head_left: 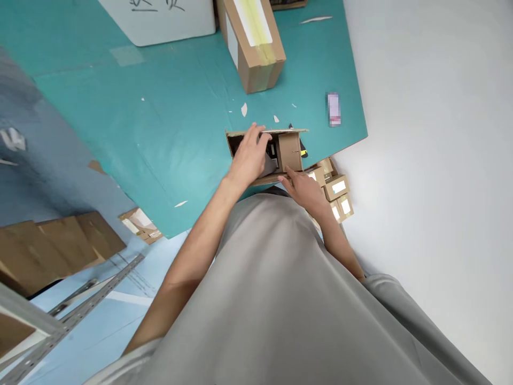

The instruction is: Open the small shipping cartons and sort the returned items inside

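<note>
A small open cardboard box [290, 152] sits near the front edge of the green table, close to my body. Dark contents and a brown cardboard piece show inside it. My left hand [250, 155] reaches over the opening from the left, its fingers bent but apart near the far rim. It hides much of the left part of the box, and I cannot tell whether it touches the contents. At the near right rim, my right hand [305, 190] pinches the box wall between forefinger and thumb. A black and yellow object [303, 152] pokes out beside the box's right side.
Farther back on the green table [172, 128] stand a taped carton [262, 64] and a white container [172, 21] with handwriting. A blurred pinkish item [333, 109] lies to the right. Several small boxes [335, 187] are below the right edge; a metal rack [80, 321] is lower left.
</note>
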{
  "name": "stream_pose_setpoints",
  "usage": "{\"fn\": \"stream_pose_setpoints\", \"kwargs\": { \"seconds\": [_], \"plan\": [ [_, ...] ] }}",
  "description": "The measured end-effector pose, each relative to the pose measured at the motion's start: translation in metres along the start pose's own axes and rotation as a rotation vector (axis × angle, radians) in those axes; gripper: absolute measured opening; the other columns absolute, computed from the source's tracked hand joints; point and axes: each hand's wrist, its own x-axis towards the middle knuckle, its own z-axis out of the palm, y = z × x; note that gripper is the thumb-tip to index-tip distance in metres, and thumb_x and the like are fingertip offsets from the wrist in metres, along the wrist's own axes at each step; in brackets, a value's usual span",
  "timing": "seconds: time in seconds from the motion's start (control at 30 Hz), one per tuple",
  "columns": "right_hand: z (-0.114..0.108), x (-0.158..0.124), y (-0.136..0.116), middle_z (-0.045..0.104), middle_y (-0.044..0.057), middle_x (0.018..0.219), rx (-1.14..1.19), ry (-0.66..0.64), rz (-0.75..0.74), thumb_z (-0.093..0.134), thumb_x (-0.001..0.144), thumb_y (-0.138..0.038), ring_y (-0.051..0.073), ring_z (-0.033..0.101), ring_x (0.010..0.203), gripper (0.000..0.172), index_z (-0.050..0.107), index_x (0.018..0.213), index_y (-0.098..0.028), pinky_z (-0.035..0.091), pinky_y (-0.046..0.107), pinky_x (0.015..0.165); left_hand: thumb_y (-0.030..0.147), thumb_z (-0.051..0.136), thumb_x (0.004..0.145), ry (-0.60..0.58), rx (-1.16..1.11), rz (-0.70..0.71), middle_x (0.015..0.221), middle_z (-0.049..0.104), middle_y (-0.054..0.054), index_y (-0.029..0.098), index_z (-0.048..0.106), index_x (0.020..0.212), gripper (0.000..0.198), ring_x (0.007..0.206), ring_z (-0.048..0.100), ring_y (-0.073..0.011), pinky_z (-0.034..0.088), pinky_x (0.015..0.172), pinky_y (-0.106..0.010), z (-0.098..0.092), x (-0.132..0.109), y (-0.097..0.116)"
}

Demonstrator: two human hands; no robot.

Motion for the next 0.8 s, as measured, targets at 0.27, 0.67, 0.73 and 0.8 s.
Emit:
{"fn": "stream_pose_setpoints", "kwargs": {
  "seconds": [0.27,0.67,0.73,0.8],
  "plan": [
    [0.033,0.014,0.005,0.076,0.02,0.148,-0.164,-0.052,-0.047,0.039,0.112,-0.009,0.035,0.081,0.12,0.057,0.066,0.16,-0.021,0.063,0.044,0.097,0.043,0.072,0.102,0.033,0.019,-0.041,0.186,0.04,-0.017,0.022,0.06,0.163,0.066,0.181,0.016,-0.0418,0.015,0.146,-0.071,-0.005,0.042,-0.047],
    [0.033,0.075,0.007,0.069,0.03,0.151,-0.205,0.071,-0.175,0.04,0.114,-0.012,0.037,0.074,0.128,0.051,0.064,0.159,-0.007,0.057,0.045,0.105,0.041,0.057,0.11,-0.061,0.17,-0.14,0.177,0.055,-0.012,0.032,0.069,0.156,0.049,0.174,0.035,-0.0356,0.02,0.144,-0.062,-0.01,0.003,-0.057],
    [0.031,0.055,0.023,0.067,0.028,0.153,-0.166,0.14,-0.109,0.048,0.116,-0.023,0.039,0.071,0.128,0.051,0.06,0.163,-0.009,0.058,0.046,0.104,0.045,0.057,0.11,-0.102,0.213,-0.121,0.171,0.059,-0.016,0.029,0.07,0.155,0.05,0.167,0.042,-0.0391,0.026,0.141,-0.064,-0.006,-0.003,-0.046],
    [0.032,0.04,0.04,0.065,0.027,0.155,-0.121,0.19,-0.055,0.053,0.115,-0.03,0.041,0.067,0.131,0.056,0.056,0.167,-0.009,0.059,0.047,0.105,0.052,0.059,0.109,-0.214,0.305,-0.107,0.164,0.061,-0.022,0.021,0.069,0.157,0.058,0.158,0.049,-0.0442,0.033,0.136,-0.065,0.004,-0.006,-0.029]
  ]
}}
